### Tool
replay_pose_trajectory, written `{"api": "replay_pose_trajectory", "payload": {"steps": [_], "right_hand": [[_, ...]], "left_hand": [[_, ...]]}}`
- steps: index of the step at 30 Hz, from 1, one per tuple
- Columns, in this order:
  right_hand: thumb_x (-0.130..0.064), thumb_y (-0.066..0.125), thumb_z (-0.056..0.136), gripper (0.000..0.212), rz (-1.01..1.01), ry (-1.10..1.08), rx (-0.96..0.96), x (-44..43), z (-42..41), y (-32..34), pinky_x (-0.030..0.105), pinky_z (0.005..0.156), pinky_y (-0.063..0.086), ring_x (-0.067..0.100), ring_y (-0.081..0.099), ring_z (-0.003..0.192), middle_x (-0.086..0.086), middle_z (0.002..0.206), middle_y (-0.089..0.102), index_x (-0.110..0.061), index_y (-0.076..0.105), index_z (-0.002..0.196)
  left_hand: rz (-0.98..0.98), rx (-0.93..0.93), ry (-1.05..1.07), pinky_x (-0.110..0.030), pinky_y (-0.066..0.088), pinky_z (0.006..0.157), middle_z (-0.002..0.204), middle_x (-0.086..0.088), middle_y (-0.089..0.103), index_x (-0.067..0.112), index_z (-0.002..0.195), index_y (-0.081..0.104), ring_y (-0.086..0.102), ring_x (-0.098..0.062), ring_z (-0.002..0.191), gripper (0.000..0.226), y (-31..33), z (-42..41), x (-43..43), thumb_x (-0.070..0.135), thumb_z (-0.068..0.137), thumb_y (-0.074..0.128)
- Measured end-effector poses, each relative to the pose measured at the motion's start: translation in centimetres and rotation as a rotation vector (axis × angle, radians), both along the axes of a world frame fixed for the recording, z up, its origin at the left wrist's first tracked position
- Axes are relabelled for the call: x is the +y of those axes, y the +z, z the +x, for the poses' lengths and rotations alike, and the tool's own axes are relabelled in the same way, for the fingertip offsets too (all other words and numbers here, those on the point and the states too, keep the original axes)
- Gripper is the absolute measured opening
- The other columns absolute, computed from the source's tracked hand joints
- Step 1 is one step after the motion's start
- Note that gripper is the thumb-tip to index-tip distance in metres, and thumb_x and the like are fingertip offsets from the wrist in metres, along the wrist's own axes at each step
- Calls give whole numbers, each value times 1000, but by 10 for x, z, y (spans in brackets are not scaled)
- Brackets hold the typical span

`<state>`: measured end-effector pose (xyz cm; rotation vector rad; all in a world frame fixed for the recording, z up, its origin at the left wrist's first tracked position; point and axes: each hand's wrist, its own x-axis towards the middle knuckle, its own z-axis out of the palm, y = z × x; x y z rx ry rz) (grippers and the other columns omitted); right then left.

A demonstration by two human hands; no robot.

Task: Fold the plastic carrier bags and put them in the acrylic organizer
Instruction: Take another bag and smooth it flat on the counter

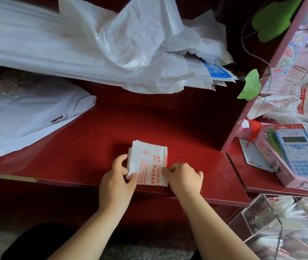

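Observation:
A white plastic carrier bag with red print [148, 156] lies folded into a small rectangle near the front edge of the red shelf [93, 139]. My left hand [117, 181] pinches its lower left corner between thumb and fingers. My right hand [183, 177] pinches its right edge with curled fingers. The clear acrylic organizer [262, 216] stands at the lower right, below the shelf, with folded bags inside its compartments.
A loose heap of white plastic bags [130, 40] fills the back of the shelf. A flat stack of white bags [27, 113] lies at the left. To the right are a blue calculator [301, 152] on a pink box, stationery and green artificial leaves [250, 85].

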<state>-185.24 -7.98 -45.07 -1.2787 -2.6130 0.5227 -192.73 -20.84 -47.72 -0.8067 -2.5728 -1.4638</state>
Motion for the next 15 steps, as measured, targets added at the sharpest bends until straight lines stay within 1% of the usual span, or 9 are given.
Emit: {"api": "replay_pose_trajectory", "payload": {"steps": [3,6,8,10,11,12,13,14,15], "right_hand": [[-43,48,90,32,-16,-2,-11,1,-2,1,30,89,25,17,48,72,-8,67,52,-23,55,65],[-44,49,89,24,-14,5,4,2,-3,1,30,92,25,16,47,71,-7,72,53,-27,56,74],[-44,50,89,24,5,5,2,1,-2,0,30,93,25,15,47,71,-7,72,54,-27,54,73],[-44,50,89,24,24,0,-5,0,-2,1,30,92,25,16,48,71,-7,73,55,-26,53,73],[-44,50,89,23,31,-1,-9,0,-3,1,30,91,25,17,50,72,-7,73,55,-26,53,74],[-44,50,88,23,37,-1,-14,0,-3,0,30,90,25,18,54,75,-7,74,56,-26,52,74],[-43,50,88,21,41,-1,-9,0,-3,0,30,90,25,18,58,80,-7,75,56,-26,52,76],[-43,51,88,19,47,5,10,-1,-3,0,30,90,25,18,60,86,-7,78,58,-26,52,81],[-42,51,88,18,57,15,32,-1,-2,-3,30,91,26,17,60,93,-6,85,60,-25,51,90]], "left_hand": [[-13,-20,-21,-27,41,68,83,9,49,11,131,43,54,-16,85,57,1,-2,0,7,80,67],[-66,7,-48,-29,47,72,118,-3,48,13,129,47,56,-18,92,58,4,-2,-2,2,76,69],[-148,158,-103,-38,48,84,128,-13,48,10,123,55,54,-28,105,61,1,-8,-3,-4,66,74],[-304,446,-185,-53,37,92,127,-20,53,10,113,62,43,-34,117,60,-9,-16,-1,-5,56,76],[-365,559,-223,-54,33,92,125,-18,56,13,111,63,38,-30,120,50,-12,-18,0,1,62,70],[-402,624,-260,-52,34,91,123,-13,60,16,109,64,39,-26,122,35,-13,-19,1,9,75,58],[-446,605,-311,-48,40,89,120,-8,63,19,106,67,45,-21,121,33,-12,-21,1,18,89,39],[-515,544,-362,-43,47,85,117,-4,65,20,103,70,54,-18,117,51,-12,-22,2,29,98,20],[-575,504,-375,-40,52,79,115,-2,66,19,100,72,60,-15,110,69,-12,-22,2,42,99,7]]}}
